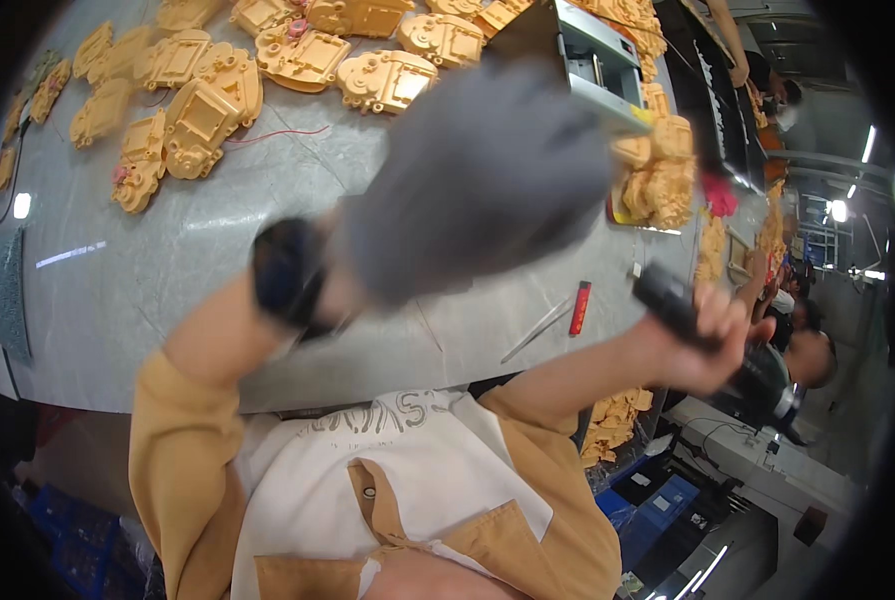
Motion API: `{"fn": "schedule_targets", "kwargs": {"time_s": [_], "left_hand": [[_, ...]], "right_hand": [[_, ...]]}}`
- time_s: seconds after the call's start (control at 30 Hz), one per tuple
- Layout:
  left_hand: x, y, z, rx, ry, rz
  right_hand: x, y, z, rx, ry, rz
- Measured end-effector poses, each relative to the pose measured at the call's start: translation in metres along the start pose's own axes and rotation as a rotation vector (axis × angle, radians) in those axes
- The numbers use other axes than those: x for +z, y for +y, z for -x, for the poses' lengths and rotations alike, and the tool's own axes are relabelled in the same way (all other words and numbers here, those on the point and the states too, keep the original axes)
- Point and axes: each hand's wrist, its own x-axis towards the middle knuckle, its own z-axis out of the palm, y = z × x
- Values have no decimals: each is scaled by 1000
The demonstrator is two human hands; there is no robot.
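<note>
My left hand (pixel 487 190), in a grey glove, is raised over the table close to the camera. It is smeared by motion, so its fingers cannot be made out, nor whether it holds anything. A black watch (pixel 289 275) is on that wrist. On the right, my right hand (pixel 712 345) is wrapped round a black electric screwdriver (pixel 672 302), tilted with its narrow end toward the table. Metal tweezers (pixel 535 331) and a small red lighter-like piece (pixel 580 308) lie on the tabletop between my arms.
Many orange plastic housings (pixel 207 115) cover the far left of the grey table (pixel 297 370). A grey-green box-shaped device (pixel 602 65) stands at the back, beside more orange parts (pixel 657 180). A thin red wire (pixel 277 134) lies near the housings. Other people work at far right.
</note>
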Motion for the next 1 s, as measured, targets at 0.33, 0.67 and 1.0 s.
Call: {"fn": "schedule_targets", "kwargs": {"time_s": [0.33,0.67,1.0], "left_hand": [[4,-8,-42,-98,-48,-82],[22,-48,25,-441,-194,97],[4,-50,54,-824,-22,777]], "right_hand": [[-3,89,-29,-77,-29,495],[-9,90,1,59,-74,587],[-5,63,19,229,-1,190]]}}
